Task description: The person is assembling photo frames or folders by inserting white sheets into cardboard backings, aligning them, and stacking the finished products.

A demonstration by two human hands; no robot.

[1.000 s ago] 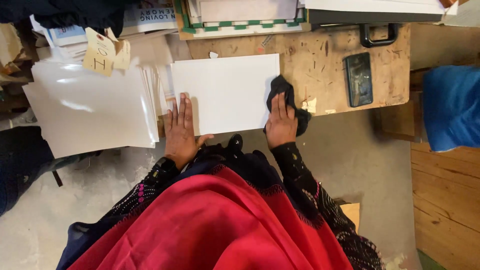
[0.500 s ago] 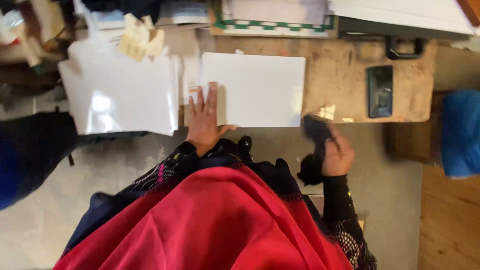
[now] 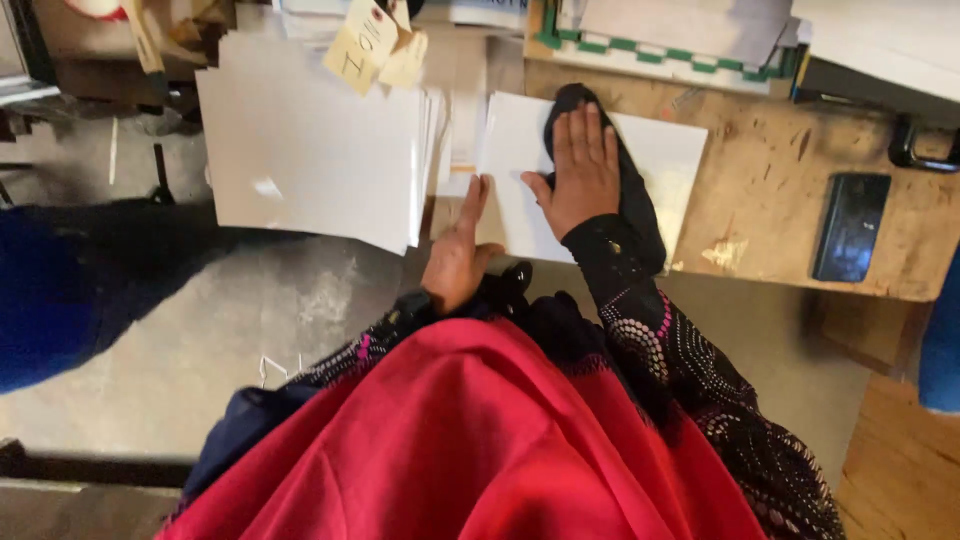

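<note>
White sheet [image 3: 650, 160] lies flat on wooden bench [image 3: 790, 190], near corner overhanging the edge. Right hand [image 3: 582, 165] spread flat, pressing black cloth [image 3: 620, 200] onto the sheet. Left hand [image 3: 455, 255] open, fingers straight, steadying the sheet's left edge. Risks, as judged: sheet sliding off the bench under a hard wipe if left hand eases; corner creasing at the overhang; cloth dragging grit and scratching the glossy face; nudging the neighbouring stack of white sheets [image 3: 310, 150] just beside. Dark phone [image 3: 850, 225] well apart, unlikely hit.
</note>
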